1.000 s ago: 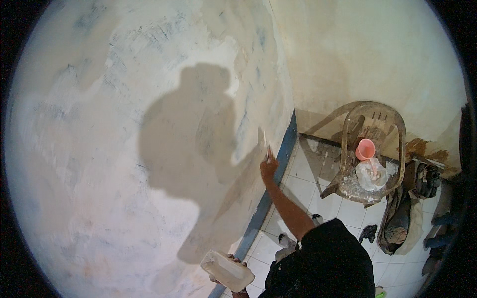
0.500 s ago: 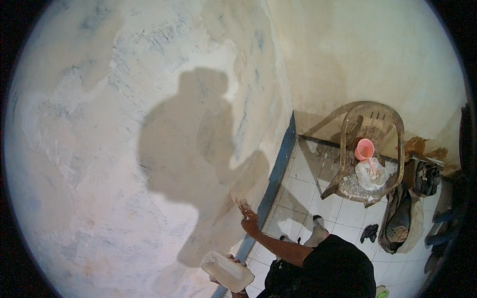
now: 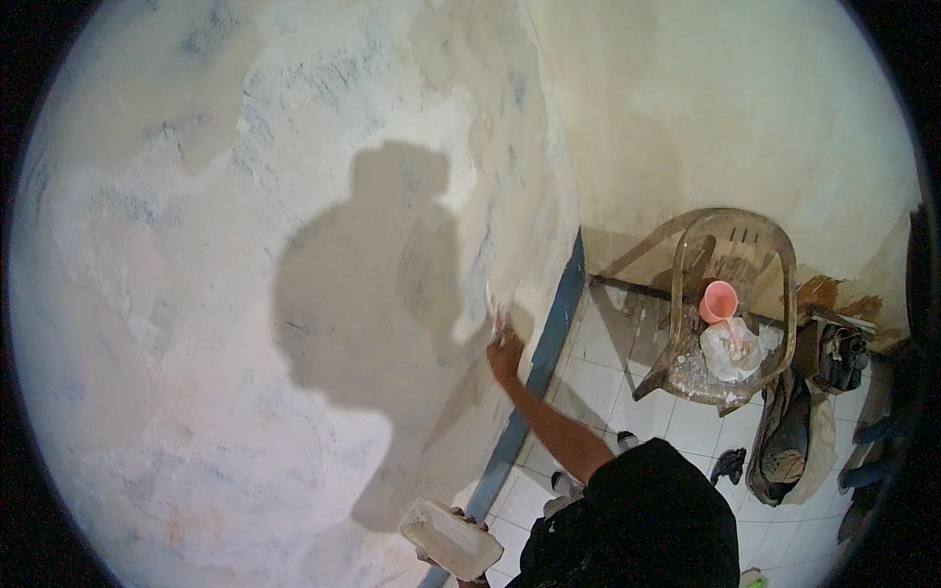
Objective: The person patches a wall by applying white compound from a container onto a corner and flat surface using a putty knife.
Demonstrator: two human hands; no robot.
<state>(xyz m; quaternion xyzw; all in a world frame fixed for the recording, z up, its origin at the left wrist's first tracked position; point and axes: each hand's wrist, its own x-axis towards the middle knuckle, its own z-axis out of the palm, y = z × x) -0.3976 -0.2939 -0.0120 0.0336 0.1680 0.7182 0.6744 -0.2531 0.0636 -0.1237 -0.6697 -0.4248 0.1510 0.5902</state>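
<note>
My right hand (image 3: 505, 355) is closed round what looks like a putty knife (image 3: 498, 316), smeared pale and blurred. Its blade meets the patchy, filler-coated wall (image 3: 323, 431) close to the corner. Lower down, my left hand (image 3: 459, 513) grips a whitish rectangular tub (image 3: 446, 539) from beneath and the side, its fingers partly hidden by the tub. Pale paste coats the inside of the tub, which is tilted beside the wall's lower edge.
A dirty plastic chair (image 3: 676, 343) stands by the adjoining wall, holding a pink cup (image 3: 718, 302) and a white plastic bag (image 3: 730, 351). A dark open bag (image 3: 779, 441) and a black crumpled item (image 3: 728, 465) lie on the tiled floor (image 3: 642, 407). Blue skirting (image 3: 554, 333) edges the wall.
My right hand has moved up along the wall and slightly right with the putty knife, the arm stretching farther. The left hand and tub have barely shifted.
</note>
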